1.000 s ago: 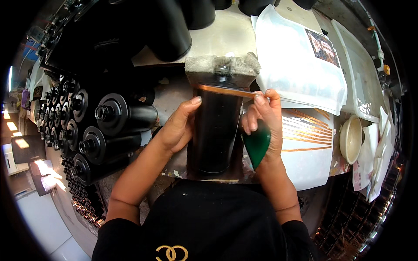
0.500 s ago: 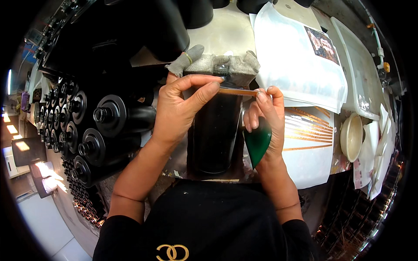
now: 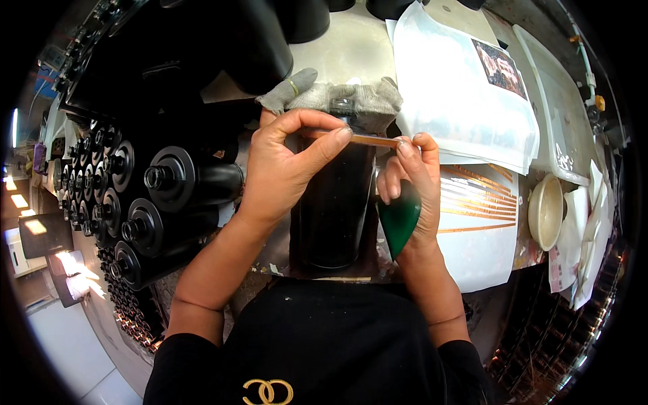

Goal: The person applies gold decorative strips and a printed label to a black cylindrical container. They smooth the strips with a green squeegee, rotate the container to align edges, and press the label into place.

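A narrow copper-coloured strip (image 3: 375, 140) is stretched between my two hands above the far part of a black bottle (image 3: 334, 216). My left hand (image 3: 280, 158) pinches the strip between thumb and index finger. Grey cloth with a thin yellowish band (image 3: 290, 89) seems to cover another finger of that hand. At the strip's right end, the fingertips of my right hand (image 3: 425, 172) grip it. A dark green, teardrop-shaped flat scraper (image 3: 399, 219) is also held against my right palm. The bottle lies with its neck away from me, at a greyish cloth pad (image 3: 378, 104).
Many black bottles (image 3: 172, 172) are stacked on the left, necks facing out. White sheets (image 3: 445, 101) cover the right side, one bearing several copper strips (image 3: 482, 202). Farther right are a cream bowl (image 3: 545, 212) and a translucent tray (image 3: 550, 101). Large black containers (image 3: 304, 20) stand behind.
My left thumb and index finger have shifted slightly right, and less of the strip shows between my hands. My right hand stays nearly still.
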`<state>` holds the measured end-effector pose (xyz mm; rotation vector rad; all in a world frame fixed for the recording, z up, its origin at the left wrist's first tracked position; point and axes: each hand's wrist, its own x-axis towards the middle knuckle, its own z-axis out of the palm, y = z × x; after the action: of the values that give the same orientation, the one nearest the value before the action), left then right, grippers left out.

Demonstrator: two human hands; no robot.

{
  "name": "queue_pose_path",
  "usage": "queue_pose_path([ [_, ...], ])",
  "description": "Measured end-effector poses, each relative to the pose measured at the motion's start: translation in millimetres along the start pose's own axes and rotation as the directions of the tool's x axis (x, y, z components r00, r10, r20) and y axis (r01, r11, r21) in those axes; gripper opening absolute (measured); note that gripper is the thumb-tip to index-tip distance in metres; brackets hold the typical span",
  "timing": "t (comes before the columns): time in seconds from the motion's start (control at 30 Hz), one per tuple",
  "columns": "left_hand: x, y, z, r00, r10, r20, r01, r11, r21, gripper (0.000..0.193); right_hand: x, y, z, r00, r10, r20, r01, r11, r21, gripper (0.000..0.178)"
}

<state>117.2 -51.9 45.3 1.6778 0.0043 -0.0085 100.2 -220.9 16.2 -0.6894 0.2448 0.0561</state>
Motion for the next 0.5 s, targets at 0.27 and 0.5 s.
queue_pose_path([
  [0.27,-4.7,-4.4,2.7,0.992,0.093,-0.087,-0.082,0.989,0.121,0.038,14.1,20.8,-14.4,0.993,0.04,-0.108,-0.047,0.997,-0.06,0.02],
  [0.5,-42.3,-24.7,-2.4,0.998,-0.01,-0.064,0.019,0.989,0.145,0.086,0.6,6.1,-25.7,0.971,0.24,0.02,-0.209,0.882,-0.422,0.054],
])
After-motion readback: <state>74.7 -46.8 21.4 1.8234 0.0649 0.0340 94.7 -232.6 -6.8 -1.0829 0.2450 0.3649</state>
